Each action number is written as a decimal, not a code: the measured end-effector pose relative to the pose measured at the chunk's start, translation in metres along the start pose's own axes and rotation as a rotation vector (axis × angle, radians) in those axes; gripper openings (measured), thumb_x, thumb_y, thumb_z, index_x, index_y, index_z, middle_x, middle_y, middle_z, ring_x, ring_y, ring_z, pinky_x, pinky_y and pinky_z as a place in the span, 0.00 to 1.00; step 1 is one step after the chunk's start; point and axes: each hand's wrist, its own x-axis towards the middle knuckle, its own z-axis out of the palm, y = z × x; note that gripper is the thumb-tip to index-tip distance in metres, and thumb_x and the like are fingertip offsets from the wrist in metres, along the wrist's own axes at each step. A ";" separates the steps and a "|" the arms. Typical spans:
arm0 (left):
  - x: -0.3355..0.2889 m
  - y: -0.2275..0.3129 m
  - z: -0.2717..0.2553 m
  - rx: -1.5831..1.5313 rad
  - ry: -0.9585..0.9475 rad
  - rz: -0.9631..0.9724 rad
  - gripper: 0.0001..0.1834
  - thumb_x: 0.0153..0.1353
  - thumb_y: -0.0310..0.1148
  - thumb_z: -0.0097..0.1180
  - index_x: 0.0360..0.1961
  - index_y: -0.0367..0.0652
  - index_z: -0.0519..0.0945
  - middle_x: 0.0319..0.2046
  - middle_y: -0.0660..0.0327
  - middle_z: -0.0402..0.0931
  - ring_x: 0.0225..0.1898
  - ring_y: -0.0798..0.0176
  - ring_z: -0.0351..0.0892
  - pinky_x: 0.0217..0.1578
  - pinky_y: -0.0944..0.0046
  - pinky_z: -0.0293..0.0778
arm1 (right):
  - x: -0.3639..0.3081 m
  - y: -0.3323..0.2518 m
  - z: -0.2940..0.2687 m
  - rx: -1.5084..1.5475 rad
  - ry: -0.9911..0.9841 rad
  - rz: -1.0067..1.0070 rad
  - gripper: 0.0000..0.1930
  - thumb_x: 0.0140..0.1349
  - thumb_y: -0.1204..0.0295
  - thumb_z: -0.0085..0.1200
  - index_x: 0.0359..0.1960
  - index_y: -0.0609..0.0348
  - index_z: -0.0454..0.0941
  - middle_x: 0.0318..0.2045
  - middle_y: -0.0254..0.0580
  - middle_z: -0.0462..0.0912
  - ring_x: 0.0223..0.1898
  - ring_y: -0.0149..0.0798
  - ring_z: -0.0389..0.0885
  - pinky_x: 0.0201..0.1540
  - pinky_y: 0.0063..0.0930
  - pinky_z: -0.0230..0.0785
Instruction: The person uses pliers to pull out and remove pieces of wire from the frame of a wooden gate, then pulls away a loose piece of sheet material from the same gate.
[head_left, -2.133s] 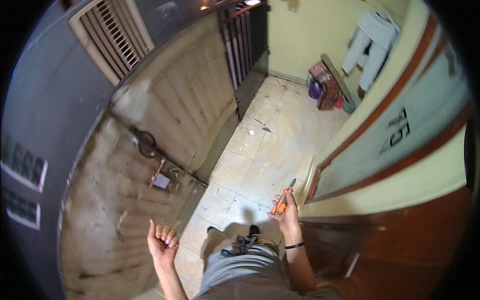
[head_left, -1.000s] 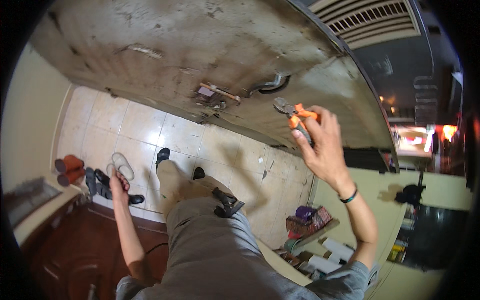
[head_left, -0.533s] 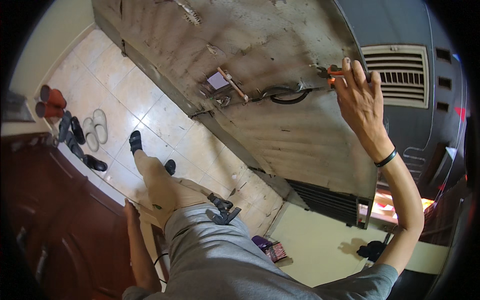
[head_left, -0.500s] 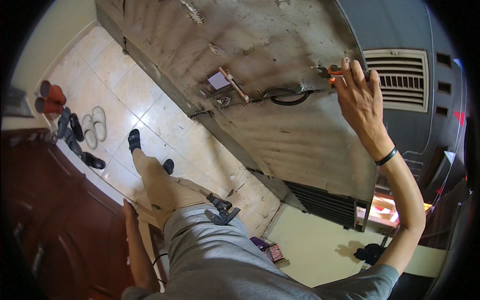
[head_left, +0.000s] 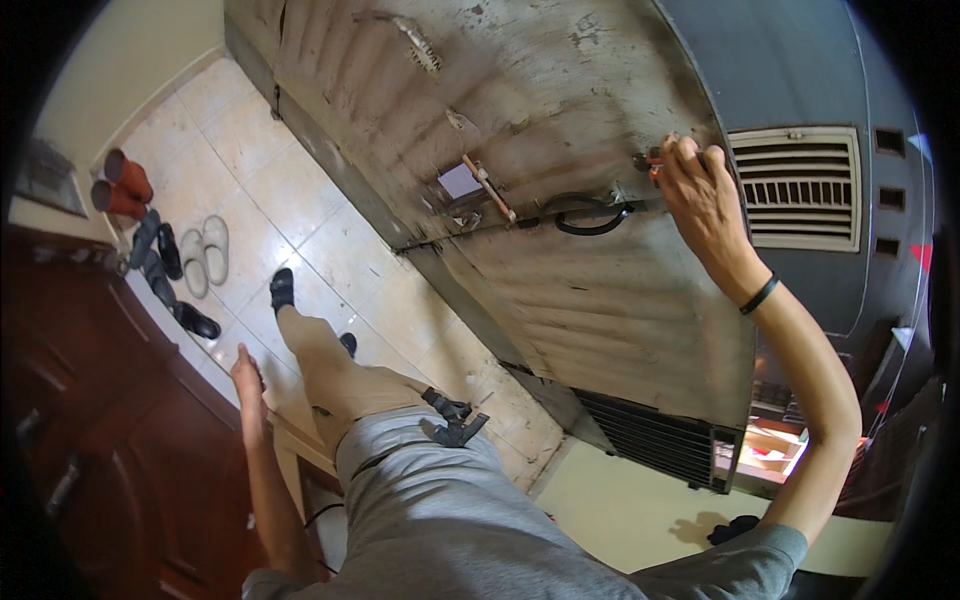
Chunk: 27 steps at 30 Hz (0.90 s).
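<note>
Orange grips show under the right hand (head_left: pixel 700 185), whose fingers are closed around a pair of pliers (head_left: pixel 654 168). The tool sits up against the upper part of a stained metal gate (head_left: pixel 570 100), near its outer edge, with its dark head pointing left; most of the handles are hidden by the hand, and whether the head touches the sheet, or how far it is open, I cannot tell. A black band (head_left: pixel 760 293) circles the right wrist.

Just left of and below the pliers, a curved black handle (head_left: pixel 595 222) is fixed to the gate, and farther left sit a rusty rod (head_left: pixel 489 189) and a pale square (head_left: pixel 460 181). Beyond the gate's edge is a cream slatted vent (head_left: pixel 797 188) in a dark grey wall (head_left: pixel 785 75).

The left hand (head_left: pixel 248 377) is low, well apart from the gate, near a reddish-brown door (head_left: pixel 120 420); how far its fingers are open is unclear, and nothing shows in them. Cream slippers (head_left: pixel 215 250) and dark shoes (head_left: pixel 197 320) lie on the tiled floor (head_left: pixel 345 238).
</note>
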 end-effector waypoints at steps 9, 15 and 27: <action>-0.082 0.233 0.105 0.185 -0.309 0.631 0.31 0.79 0.55 0.45 0.19 0.49 0.60 0.18 0.73 0.54 0.22 0.74 0.51 0.23 0.64 0.49 | -0.015 -0.013 0.016 -0.026 -0.089 0.138 0.19 0.63 0.65 0.55 0.53 0.58 0.80 0.50 0.43 0.75 0.55 0.40 0.68 0.54 0.36 0.62; -0.119 0.403 0.189 0.259 -0.449 1.250 0.26 0.81 0.40 0.45 0.22 0.41 0.61 0.20 0.69 0.53 0.25 0.71 0.52 0.24 0.62 0.50 | -0.025 -0.028 -0.004 0.279 -0.139 0.486 0.10 0.62 0.62 0.56 0.38 0.48 0.87 0.48 0.36 0.78 0.54 0.39 0.71 0.52 0.37 0.63; -0.359 0.704 0.394 0.844 -1.235 2.883 0.24 0.61 0.37 0.69 0.19 0.37 0.66 0.20 0.52 0.62 0.21 0.46 0.66 0.24 0.50 0.61 | 0.116 -0.133 -0.120 1.068 0.185 2.618 0.14 0.72 0.63 0.58 0.48 0.61 0.82 0.43 0.45 0.79 0.44 0.44 0.77 0.49 0.38 0.68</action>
